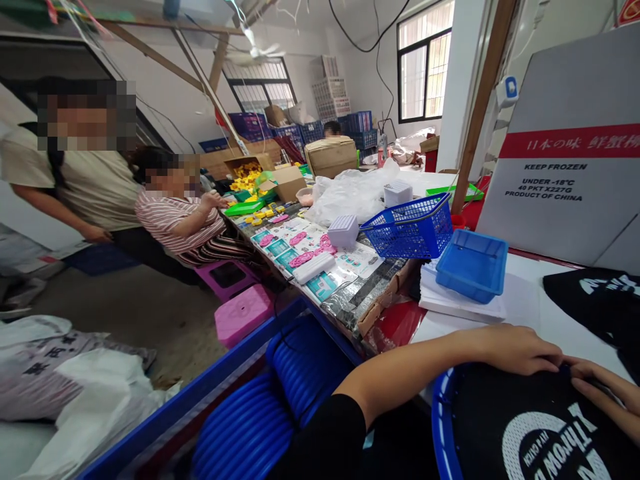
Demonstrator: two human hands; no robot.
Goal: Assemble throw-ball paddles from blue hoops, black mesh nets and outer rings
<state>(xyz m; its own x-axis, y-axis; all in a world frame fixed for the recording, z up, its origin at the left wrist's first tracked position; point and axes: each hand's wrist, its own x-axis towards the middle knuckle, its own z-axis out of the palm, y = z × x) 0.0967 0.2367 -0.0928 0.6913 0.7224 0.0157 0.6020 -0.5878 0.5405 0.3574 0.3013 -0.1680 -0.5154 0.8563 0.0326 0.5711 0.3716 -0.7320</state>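
Note:
A black fabric (520, 427) with white print lies stretched over a round blue hoop (440, 427) at the lower right. My left hand (520, 348) rests on the fabric's upper edge, its fingers curled down onto the cloth. My right hand (607, 393) comes in from the right edge, fingers pressed together on the same fabric, close to the left hand's fingertips. The tips of both hands are partly hidden in the cloth.
Past my hands sit a blue tray (473, 263) on a white paper stack (460, 308), a blue wire basket (410, 227), a "KEEP FROZEN" cardboard box (565, 147) and another black garment (600, 300). Two people (175, 213) sit left of a long table (350, 300) with packaged cards. Pink stools (243, 313) stand below.

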